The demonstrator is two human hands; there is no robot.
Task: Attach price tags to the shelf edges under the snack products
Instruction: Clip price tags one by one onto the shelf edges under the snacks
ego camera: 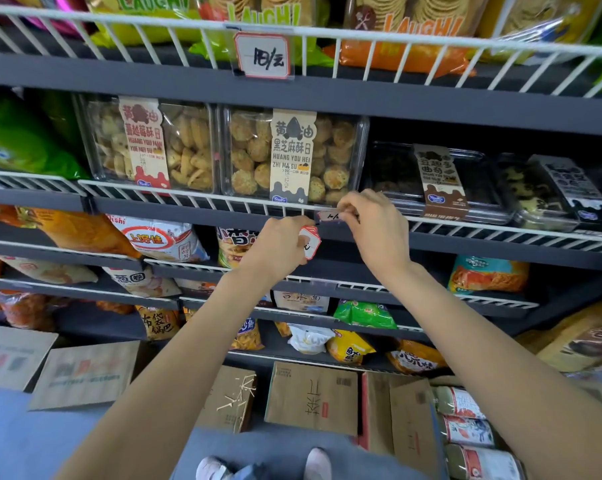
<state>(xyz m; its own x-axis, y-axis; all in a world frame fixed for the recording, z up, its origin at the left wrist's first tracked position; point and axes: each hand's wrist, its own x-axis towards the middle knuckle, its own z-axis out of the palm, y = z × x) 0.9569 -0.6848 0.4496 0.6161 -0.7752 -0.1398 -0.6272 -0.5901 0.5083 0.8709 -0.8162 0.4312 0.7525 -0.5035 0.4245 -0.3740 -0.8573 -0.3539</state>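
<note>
**Tag going onto the wire rail below the sesame cookies**

Nearest the camera, shoes and closed cardboard cartons sit on the floor, stock probably waiting its turn. Both forearms reach up and forward from there to the second shelf.

The left hand is curled closed around spare price tags, red-bordered white cards fanned out past the thumb; holding them here likely keeps the next one ready without stepping away. The right hand pinches a single tag between thumb and fingertips, fingers otherwise bent inward, and presses it against the white wire rail at the shelf's front edge. That spot lies just below the clear tub of black sesame cookies, so the price will read directly under its product.

Further up, a finished tag already hangs in a clear holder on the top rail, beneath orange and green cracker bags, showing how the mounted card should sit.
</note>
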